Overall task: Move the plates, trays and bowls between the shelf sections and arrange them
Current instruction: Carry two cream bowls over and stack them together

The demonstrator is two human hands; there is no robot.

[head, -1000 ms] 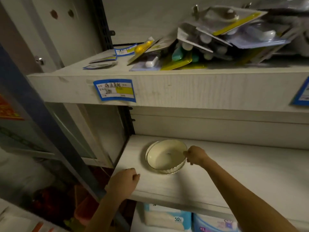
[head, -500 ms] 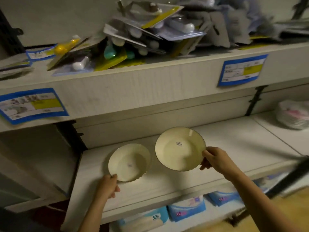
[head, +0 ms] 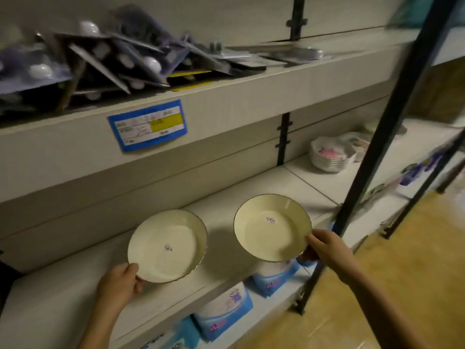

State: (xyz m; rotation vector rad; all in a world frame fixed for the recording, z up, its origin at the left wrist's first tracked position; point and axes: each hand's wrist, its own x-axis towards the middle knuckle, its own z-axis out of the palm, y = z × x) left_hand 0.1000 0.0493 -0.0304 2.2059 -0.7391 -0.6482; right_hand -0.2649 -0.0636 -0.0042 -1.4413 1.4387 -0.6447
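Two cream bowls, one per hand, both lifted above the middle shelf. Left hand pinching the near-left rim of the left bowl, thumb on top; bowl tipped so its opening faces up and toward the camera, small sticker at its centre. Right hand clamped on the near-right rim of the right bowl, likewise tilted toward the viewer, partly past the shelf's front edge. Round, so no long axis on either. Further right, in the next section, a stack of white bowls. Above, blister packs heaped; blue price tag on the upper shelf edge. Below, blue-and-white packages.
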